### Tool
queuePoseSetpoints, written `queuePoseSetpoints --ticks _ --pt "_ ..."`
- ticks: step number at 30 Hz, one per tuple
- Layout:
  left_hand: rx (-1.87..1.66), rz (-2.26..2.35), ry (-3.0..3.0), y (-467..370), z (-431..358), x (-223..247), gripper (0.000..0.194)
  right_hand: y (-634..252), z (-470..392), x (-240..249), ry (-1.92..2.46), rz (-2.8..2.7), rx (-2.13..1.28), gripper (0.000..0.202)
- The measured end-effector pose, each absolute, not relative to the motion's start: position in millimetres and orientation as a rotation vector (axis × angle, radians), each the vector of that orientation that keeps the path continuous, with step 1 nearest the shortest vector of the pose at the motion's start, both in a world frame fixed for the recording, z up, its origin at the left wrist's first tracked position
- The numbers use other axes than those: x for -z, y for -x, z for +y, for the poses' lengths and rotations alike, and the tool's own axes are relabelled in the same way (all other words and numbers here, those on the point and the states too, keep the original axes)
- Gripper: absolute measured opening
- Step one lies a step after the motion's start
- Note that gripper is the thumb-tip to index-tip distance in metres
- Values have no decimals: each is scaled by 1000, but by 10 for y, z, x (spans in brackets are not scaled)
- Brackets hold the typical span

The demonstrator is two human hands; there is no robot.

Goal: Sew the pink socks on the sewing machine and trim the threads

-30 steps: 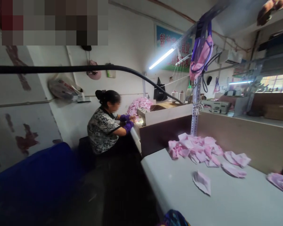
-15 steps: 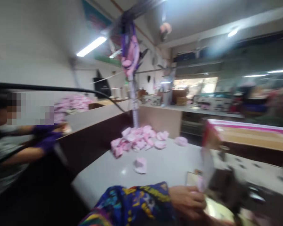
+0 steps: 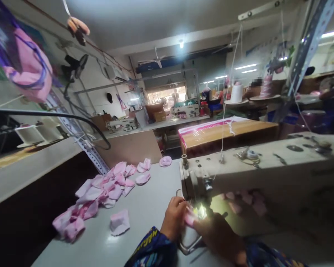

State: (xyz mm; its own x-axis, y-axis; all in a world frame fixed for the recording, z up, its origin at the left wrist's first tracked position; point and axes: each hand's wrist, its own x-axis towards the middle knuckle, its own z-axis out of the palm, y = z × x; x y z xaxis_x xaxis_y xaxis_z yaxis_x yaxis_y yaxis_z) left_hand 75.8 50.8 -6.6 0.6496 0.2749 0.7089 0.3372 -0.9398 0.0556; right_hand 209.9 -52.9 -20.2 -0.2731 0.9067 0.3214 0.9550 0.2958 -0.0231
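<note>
At the needle end of a sewing machine [image 3: 222,174], a small pink fabric piece [image 3: 189,217] lies between my hands in the lamp's glow. My left hand [image 3: 174,218] pinches its left side, fingers closed. My right hand [image 3: 221,235] is closed at the fabric's right edge, close to the presser area; its fingertips are partly lost in shadow and glare. To the left, a heap of pink fabric pieces [image 3: 100,193] is spread over the grey table [image 3: 144,218]. One single pink piece [image 3: 119,222] lies nearer to me.
A cardboard box [image 3: 228,131] stands behind the machine. Thread cones [image 3: 236,92] sit on a stand above it, with thread running down. At left are a dark partition [image 3: 36,193], a slotted metal post [image 3: 75,129] and a black cable [image 3: 80,115]. More pink pieces [image 3: 247,200] show beyond the machine arm.
My view has swung to the right, bringing the sewing machine and both hands into the middle. The co-worker at the left has left the view. My right hand now shows clearly.
</note>
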Motion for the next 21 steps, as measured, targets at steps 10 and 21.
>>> queuePoseSetpoints --ticks 10,21 --pt "714 254 2631 -615 418 -189 31 -2126 -544 104 1722 -2258 257 16" --pt "1144 -389 2909 -807 345 -76 32 -2104 -584 188 1760 -2082 186 15"
